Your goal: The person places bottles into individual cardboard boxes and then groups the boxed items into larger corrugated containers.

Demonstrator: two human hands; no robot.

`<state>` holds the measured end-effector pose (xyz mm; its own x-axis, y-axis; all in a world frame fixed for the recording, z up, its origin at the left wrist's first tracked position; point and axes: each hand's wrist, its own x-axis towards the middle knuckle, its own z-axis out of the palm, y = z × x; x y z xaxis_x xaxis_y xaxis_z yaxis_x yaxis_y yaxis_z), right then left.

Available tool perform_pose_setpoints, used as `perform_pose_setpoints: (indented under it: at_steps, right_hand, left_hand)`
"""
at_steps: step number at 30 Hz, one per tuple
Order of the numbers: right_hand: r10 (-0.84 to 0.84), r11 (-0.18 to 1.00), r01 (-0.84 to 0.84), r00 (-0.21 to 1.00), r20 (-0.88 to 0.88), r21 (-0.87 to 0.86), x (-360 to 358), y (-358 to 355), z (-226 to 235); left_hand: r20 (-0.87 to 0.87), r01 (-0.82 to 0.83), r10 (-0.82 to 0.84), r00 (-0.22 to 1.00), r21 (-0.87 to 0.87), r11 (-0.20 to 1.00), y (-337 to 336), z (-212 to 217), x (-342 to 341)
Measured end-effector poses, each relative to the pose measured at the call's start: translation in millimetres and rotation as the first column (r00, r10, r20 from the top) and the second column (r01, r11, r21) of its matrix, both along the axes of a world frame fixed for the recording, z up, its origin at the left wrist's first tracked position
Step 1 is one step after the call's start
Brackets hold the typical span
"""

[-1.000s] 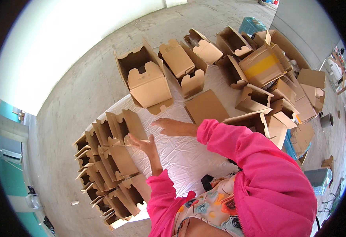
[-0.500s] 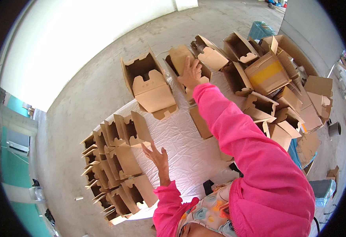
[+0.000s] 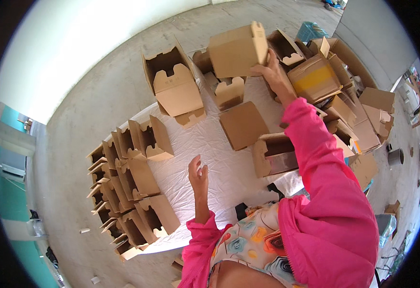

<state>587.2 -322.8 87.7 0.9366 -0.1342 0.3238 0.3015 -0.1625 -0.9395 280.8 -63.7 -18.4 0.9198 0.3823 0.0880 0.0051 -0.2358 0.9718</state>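
The right grip (image 3: pixel 272 72) holds a cardboard box (image 3: pixel 234 53) (left grip (image 3: pixel 199 179) loosely spread, fingers bent).

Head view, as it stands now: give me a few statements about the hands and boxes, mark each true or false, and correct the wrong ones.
1. The right hand holds a cardboard box. True.
2. The left hand also holds a box. False: it is empty, over the white sheet.
3. Open boxes are lined up in rows at the left. True.
4. The box with the yellow band sits among those rows. False: it is in the heap of boxes on the right.
5. The sleeves are blue. False: they are bright pink.
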Motion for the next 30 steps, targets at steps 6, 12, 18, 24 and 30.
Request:
perform_pose_setpoints:
  at_steps: [6, 12, 18, 24, 30]
  right_hand:
    - [0.342, 0.913, -0.306, 0.934, -0.100, 0.270, -152, -5, 57]
    - [0.564, 0.800, -0.582, 0.813, -0.145, -0.147, -272, 11, 21]
    - [0.673, 0.632, -0.660, 0.727, -0.134, -0.407, -324, 40, -40]
    - [0.703, 0.586, -0.614, 0.710, -0.045, -0.530, -328, 50, -118]
    - [0.648, 0.532, -0.767, 0.641, -0.411, -0.359, -334, 41, -156]
  left_hand:
    - [0.012, 0.099, -0.104, 0.995, -0.437, 0.894, -4, 50, -3]
    - [0.055, 0.039, 0.005, 0.998, -0.753, 0.657, 20, 87, -18]
    - [-0.244, -0.047, -0.071, 0.967, -0.446, 0.894, 45, 55, -55]
    - [-0.353, -0.194, 0.125, 0.927, -0.168, 0.967, 37, -1, -87]
    - [-0.237, -0.156, 0.151, 0.960, -0.002, 0.988, 6, -34, -97]
